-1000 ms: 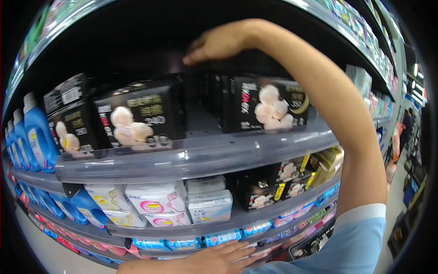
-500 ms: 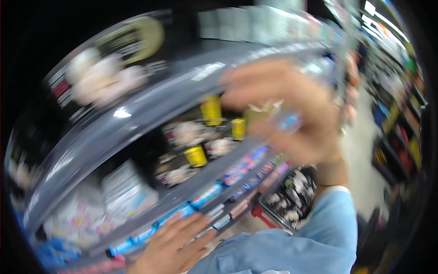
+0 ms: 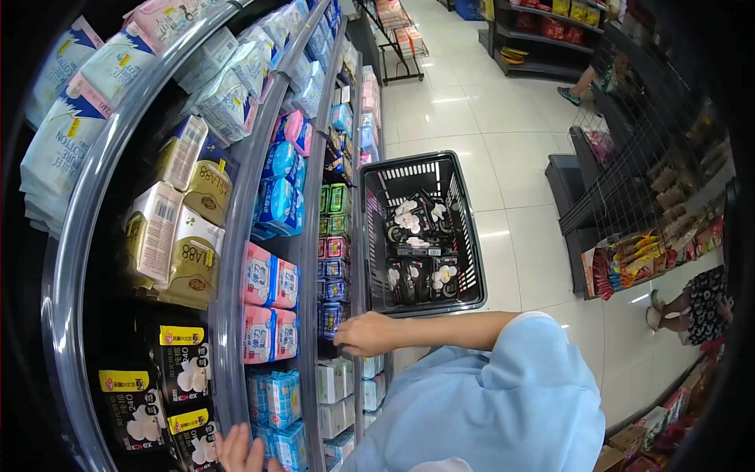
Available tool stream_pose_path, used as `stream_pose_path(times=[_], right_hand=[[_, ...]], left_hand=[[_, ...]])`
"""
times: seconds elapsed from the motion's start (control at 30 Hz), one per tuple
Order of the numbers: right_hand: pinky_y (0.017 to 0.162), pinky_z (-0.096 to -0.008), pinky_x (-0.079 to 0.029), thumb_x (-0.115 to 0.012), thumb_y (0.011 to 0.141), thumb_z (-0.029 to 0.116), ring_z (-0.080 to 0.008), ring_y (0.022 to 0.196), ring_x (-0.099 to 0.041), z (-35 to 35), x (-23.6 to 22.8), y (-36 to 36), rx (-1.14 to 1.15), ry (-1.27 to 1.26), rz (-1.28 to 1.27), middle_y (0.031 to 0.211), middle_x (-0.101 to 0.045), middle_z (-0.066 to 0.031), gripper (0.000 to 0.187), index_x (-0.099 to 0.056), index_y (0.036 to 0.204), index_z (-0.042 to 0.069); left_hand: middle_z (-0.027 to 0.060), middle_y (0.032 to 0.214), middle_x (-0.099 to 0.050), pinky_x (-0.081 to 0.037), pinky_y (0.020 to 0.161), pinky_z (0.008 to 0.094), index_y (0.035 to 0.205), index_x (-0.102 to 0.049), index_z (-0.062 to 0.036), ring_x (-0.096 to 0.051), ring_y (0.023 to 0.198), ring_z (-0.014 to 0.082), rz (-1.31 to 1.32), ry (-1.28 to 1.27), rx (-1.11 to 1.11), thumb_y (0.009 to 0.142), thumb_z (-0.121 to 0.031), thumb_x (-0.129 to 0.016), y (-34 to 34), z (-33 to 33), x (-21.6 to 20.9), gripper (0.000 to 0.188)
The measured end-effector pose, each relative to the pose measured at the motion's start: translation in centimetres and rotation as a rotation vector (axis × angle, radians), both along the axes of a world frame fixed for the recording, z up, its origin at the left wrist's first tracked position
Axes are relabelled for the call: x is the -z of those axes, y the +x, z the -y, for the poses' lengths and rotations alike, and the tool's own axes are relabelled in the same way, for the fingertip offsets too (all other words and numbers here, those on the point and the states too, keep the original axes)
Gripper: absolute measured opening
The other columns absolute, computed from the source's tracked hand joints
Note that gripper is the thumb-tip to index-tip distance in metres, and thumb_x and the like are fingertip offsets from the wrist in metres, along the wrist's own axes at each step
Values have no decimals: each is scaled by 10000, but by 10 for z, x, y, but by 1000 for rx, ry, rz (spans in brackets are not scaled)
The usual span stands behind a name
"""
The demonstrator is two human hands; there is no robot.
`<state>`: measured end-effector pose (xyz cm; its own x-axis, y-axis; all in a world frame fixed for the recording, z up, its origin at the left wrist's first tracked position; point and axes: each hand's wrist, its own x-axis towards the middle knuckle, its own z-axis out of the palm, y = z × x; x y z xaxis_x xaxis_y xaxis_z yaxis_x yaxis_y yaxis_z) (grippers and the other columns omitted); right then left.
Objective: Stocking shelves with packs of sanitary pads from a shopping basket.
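Observation:
My right hand [image 3: 366, 334] reaches across to a lower shelf, over its clear edge rail. Its fingers are curled together beside small dark blue packs [image 3: 331, 317]; whatever they grip, if anything, is hidden. At the bottom of the picture my left hand [image 3: 242, 451] has its fingers apart, against the clear rail of a higher shelf. Near it stand black packs with white flowers and yellow labels [image 3: 189, 370]. A black basket [image 3: 464, 293] on the floor, right of the shelves, holds several similar black packs [image 3: 417, 248].
Shelves on the left carry white packs [image 3: 67, 149], gold packs [image 3: 193, 248], pink packs [image 3: 271, 275] and blue packs [image 3: 281, 206]. Across the tiled aisle [image 3: 507, 173] stands a wire rack with snack bags [image 3: 629, 256]. Another person's legs [image 3: 668, 311] show at the right.
The view has swung from a blurred close look at the shelves to the aisle and basket. My right hand has dropped from an upper shelf to a lower one.

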<state>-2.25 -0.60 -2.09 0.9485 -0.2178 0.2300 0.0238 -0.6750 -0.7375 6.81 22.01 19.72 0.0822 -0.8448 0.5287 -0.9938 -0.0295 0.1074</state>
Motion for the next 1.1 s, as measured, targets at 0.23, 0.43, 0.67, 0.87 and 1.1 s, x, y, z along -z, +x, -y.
stream_pose_path(times=[0.23,0.43,0.67,0.87,1.1], right_hand=[[706,-401,-495,-539,711,160,-300,842,-597,62,67,-36,338,-101,-222,922,-603,-149,200,-612,874,69],[837,-395,-447,-575,713,186,-321,963,-564,133,166,-98,805,168,-651,1031,-585,-181,349,-575,1030,41],[847,-370,-440,-632,710,316,-331,985,-562,161,256,-130,1288,462,-563,1024,-577,-238,537,-501,1092,-38],[710,-453,-484,-612,765,413,-347,949,-553,190,263,-108,1445,1145,-447,1083,-535,-178,543,-483,1145,46],[609,-340,-477,-656,744,355,-200,709,-498,201,255,-79,1341,1547,-436,838,-492,-63,356,-540,952,91]], left_hand=[[171,1034,-598,-398,893,460,992,-595,3,-567,971,333,-139,189,-49,756,-61,-527,0,23,37,254],[143,1055,-590,-291,997,459,1041,-568,6,-539,1012,294,-390,319,-306,766,-67,-530,1,28,110,287],[127,1046,-599,-312,983,447,1060,-572,-13,-553,976,286,-465,436,-391,772,-75,-549,-16,33,155,295],[134,1047,-596,-327,967,452,1075,-566,-19,-550,974,305,-495,465,-432,759,-72,-561,-30,41,158,321],[165,1037,-591,-351,952,455,1078,-562,-27,-544,982,341,-543,473,-447,760,-54,-556,-47,48,157,319]])
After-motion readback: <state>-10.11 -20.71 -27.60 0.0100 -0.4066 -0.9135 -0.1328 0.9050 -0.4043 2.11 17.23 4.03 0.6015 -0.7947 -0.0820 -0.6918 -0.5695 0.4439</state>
